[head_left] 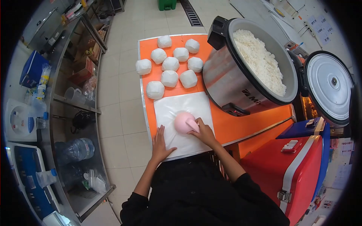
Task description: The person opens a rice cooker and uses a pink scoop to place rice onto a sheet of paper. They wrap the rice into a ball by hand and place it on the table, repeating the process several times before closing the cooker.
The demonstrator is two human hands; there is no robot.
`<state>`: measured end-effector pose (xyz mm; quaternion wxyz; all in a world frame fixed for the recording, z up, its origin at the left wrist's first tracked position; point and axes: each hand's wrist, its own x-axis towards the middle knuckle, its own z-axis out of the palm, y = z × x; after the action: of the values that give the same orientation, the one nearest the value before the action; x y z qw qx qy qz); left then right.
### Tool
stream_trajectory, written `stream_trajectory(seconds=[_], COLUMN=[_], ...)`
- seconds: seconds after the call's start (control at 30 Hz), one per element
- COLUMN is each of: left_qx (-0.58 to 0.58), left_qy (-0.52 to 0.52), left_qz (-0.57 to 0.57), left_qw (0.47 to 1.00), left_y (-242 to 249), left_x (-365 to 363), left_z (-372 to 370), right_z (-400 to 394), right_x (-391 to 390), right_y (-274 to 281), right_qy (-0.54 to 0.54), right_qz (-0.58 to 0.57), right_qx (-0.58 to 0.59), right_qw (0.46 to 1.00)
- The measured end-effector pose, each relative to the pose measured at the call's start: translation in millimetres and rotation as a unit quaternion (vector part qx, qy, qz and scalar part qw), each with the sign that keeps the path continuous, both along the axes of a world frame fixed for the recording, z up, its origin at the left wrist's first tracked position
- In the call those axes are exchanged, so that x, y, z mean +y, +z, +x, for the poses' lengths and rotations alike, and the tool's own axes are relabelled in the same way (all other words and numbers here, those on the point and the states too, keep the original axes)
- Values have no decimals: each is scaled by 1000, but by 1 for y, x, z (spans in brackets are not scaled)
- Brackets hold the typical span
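A pink rounded cup with a handle (184, 122) sits on a stack of white wrapping sheets (166, 109), seemingly with its dome facing up. My right hand (204, 133) grips its handle; what lies under the cup is hidden. Fingers spread, my left hand (161, 147) rests flat at the left edge of the sheets. Beyond them, several white paper-wrapped bundles (170, 64) stand on the orange table (241, 132). To the right is a large rice cooker (230, 71), its lid (329, 84) swung back, holding white cooked rice (258, 60).
A red cooler box (279, 165) stands by the table's right side, with a blue one (298, 128) behind it. On the left runs a metal shelf unit (56, 101) with a large water bottle (77, 148). A green bin (166, 4) is at the far end of the tiled floor.
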<state>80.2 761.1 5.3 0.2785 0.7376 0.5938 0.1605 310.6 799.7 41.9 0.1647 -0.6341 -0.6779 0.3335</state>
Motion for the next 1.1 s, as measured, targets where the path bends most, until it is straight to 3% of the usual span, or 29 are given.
stream_trajectory(seconds=[0.03,0.07,0.13,0.17,0.2,0.23,0.27,0.3,0.33,0.4,0.43,0.47,0.5,0.57,0.6,0.63,0.67,0.7,0.73,0.83,0.9,0.97,1.0,1.1], left_qx=[-73,-70,-71,-70,-68,-66,-64,-43,-23,-14,-8,-7,-9,-9,-18,-28,-25,-89,-150,-155,-211,-268,-224,-113], left_qy=[-6,-8,-75,-76,-86,-96,-97,-110,-124,-125,-125,-125,-120,-113,-108,-104,-106,-88,-71,6,18,28,15,-7], left_qz=[3,3,-46,-46,-41,-36,-39,-25,-11,3,18,17,49,76,79,84,83,59,32,-15,6,28,86,198], left_qw=[997,998,994,994,993,993,992,993,992,992,992,992,992,991,991,991,991,990,986,988,977,963,971,974], left_y=[-3,0,8,11,14,16,19,21,22,21,20,14,7,2,8,12,14,16,19,35,47,48,46,26], left_x=[0,1,7,9,11,12,13,15,16,16,14,12,11,7,8,11,14,19,21,32,28,16,1,-16], left_z=[-9,-16,-26,-29,-31,-33,-35,-35,-35,-33,-32,-32,-30,-29,-27,-24,-21,-20,-20,-7,-2,-1,-7,-10], right_z=[8,12,20,32,39,59,59,80,110,166,185,194,171,102,65,35,30,7,-19,-37,-31,-17,-11,0], right_x=[2,4,13,18,19,25,27,40,52,80,93,100,98,81,65,48,25,-4,-31,-50,-43,-43,-41,-48], right_y=[0,16,85,113,171,200,258,270,283,272,261,255,258,246,227,207,134,85,66,43,36,17,16,-4], right_qy=[15,13,1,6,-67,-106,-287,-257,-199,-191,-130,-65,-63,-107,-169,-24,79,179,192,162,94,90,86,127], right_qz=[6,6,75,218,178,294,143,385,408,345,319,290,291,543,440,457,466,347,237,222,261,201,143,201], right_qx=[35,38,57,20,-72,-130,74,-154,-181,-236,-329,-418,-418,-341,-153,-61,-103,-35,29,-13,-127,-83,-38,17], right_qw=[999,999,996,976,979,941,944,873,872,888,879,858,858,760,868,887,875,920,952,961,952,972,985,971])
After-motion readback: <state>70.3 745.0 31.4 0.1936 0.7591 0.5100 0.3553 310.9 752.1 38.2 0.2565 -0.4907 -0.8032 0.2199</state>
